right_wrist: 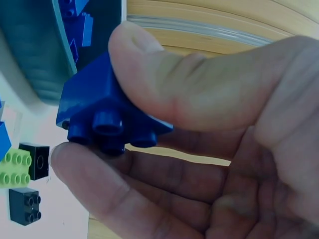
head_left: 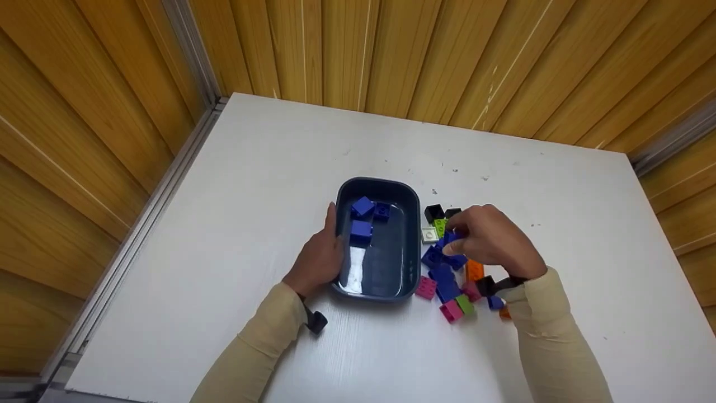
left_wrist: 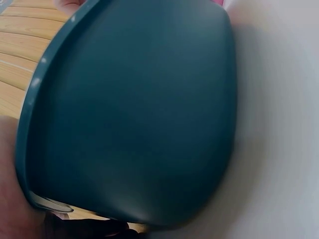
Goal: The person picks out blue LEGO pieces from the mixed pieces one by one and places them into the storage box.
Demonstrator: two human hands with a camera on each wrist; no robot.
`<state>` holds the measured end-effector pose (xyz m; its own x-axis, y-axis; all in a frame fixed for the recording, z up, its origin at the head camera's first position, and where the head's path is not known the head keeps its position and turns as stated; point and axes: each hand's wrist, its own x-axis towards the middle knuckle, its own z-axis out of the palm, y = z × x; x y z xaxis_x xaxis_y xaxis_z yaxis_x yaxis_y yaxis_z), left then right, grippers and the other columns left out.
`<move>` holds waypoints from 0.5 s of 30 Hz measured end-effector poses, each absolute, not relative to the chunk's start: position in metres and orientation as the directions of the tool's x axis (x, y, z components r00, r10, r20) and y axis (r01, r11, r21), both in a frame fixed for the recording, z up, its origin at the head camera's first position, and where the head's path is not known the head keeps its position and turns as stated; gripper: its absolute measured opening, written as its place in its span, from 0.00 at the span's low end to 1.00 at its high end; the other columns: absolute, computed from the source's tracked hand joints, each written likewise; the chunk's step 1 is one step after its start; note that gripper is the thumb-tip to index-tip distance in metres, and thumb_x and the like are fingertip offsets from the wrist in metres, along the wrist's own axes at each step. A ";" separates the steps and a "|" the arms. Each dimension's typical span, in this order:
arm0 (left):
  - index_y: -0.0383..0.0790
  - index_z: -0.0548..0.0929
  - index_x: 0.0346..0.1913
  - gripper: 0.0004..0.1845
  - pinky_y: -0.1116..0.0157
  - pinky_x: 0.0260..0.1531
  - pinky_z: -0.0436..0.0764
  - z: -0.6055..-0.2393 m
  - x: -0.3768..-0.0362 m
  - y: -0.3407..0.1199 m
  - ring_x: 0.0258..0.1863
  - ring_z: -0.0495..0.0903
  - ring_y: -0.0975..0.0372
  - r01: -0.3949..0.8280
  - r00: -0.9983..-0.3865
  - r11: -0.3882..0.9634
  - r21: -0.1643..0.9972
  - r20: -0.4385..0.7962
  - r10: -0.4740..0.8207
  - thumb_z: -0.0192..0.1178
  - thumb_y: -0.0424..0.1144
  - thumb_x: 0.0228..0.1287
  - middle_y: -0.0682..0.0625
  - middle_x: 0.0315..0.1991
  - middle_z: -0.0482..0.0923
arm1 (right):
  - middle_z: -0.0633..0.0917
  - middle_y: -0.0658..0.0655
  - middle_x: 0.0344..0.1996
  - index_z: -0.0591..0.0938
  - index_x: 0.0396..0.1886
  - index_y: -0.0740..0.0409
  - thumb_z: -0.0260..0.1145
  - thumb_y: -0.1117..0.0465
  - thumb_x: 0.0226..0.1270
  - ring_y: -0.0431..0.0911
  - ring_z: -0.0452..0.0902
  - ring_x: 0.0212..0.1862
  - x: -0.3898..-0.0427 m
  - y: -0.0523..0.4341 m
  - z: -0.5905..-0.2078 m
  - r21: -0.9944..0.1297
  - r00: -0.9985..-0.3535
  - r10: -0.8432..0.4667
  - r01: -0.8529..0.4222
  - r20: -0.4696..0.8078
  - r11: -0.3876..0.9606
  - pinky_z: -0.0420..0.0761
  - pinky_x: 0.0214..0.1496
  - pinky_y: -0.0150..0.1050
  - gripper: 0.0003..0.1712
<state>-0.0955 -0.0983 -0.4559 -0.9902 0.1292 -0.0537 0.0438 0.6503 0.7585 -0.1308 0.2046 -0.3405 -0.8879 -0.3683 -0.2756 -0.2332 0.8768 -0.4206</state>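
Note:
My right hand point(head_left: 492, 238) pinches a blue toy building brick point(right_wrist: 94, 99) between thumb and fingertips, its studs toward the palm side in the right wrist view. Below that hand lies a loose pile of bricks, among them a blue one point(head_left: 444, 282). My left hand point(head_left: 319, 257) lies along the left side of a dark blue tray point(head_left: 386, 298), its visible fingers straight against the wall. Inside the tray, toward its far end, are blue bricks point(head_left: 361, 230). The left wrist view is mostly filled by the tray's outer wall point(left_wrist: 134, 114).
Around the pile are a white brick point(head_left: 429, 234), a lime green brick point(head_left: 441, 226), a black brick point(head_left: 433, 213), an orange brick point(head_left: 475, 270) and pink bricks point(head_left: 426, 287). Wooden panels point(head_left: 358, 56) stand behind the white table point(head_left: 268, 145).

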 end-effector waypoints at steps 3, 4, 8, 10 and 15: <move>0.34 0.38 0.85 0.37 0.45 0.65 0.77 -0.454 -0.096 -0.099 0.60 0.83 0.43 0.045 -0.989 0.657 0.753 -0.056 0.133 0.41 0.38 0.82 0.28 0.61 0.81 | 0.90 0.57 0.35 0.90 0.50 0.61 0.78 0.59 0.64 0.47 0.82 0.33 -0.131 0.200 -0.340 -0.426 -0.885 -0.385 -0.252 -0.263 0.869 0.86 0.41 0.44 0.17; 0.34 0.39 0.85 0.37 0.45 0.65 0.77 -0.454 -0.095 -0.099 0.60 0.83 0.43 0.048 -0.990 0.658 0.751 -0.053 0.134 0.41 0.38 0.82 0.28 0.62 0.80 | 0.90 0.57 0.35 0.90 0.49 0.61 0.78 0.59 0.63 0.47 0.82 0.33 -0.131 0.199 -0.339 -0.426 -0.884 -0.388 -0.256 -0.259 0.868 0.86 0.41 0.43 0.16; 0.35 0.38 0.85 0.37 0.46 0.67 0.76 -0.454 -0.095 -0.098 0.63 0.81 0.43 0.049 -0.989 0.655 0.754 -0.053 0.135 0.41 0.38 0.82 0.28 0.65 0.78 | 0.89 0.57 0.35 0.90 0.50 0.60 0.78 0.59 0.63 0.47 0.81 0.33 -0.131 0.194 -0.337 -0.432 -0.877 -0.415 -0.285 -0.243 0.856 0.85 0.41 0.44 0.17; 0.35 0.38 0.85 0.37 0.46 0.67 0.76 -0.454 -0.095 -0.098 0.63 0.81 0.43 0.050 -0.989 0.655 0.754 -0.052 0.135 0.41 0.38 0.82 0.28 0.65 0.78 | 0.90 0.57 0.35 0.90 0.51 0.61 0.78 0.59 0.63 0.47 0.81 0.34 -0.130 0.191 -0.336 -0.437 -0.873 -0.430 -0.302 -0.231 0.847 0.85 0.41 0.45 0.18; 0.35 0.38 0.85 0.37 0.46 0.68 0.76 -0.456 -0.095 -0.098 0.63 0.81 0.43 0.053 -0.989 0.654 0.755 -0.049 0.137 0.41 0.38 0.82 0.28 0.66 0.78 | 0.89 0.57 0.35 0.91 0.50 0.60 0.78 0.59 0.63 0.48 0.81 0.34 -0.129 0.185 -0.336 -0.434 -0.872 -0.436 -0.312 -0.221 0.845 0.84 0.40 0.44 0.17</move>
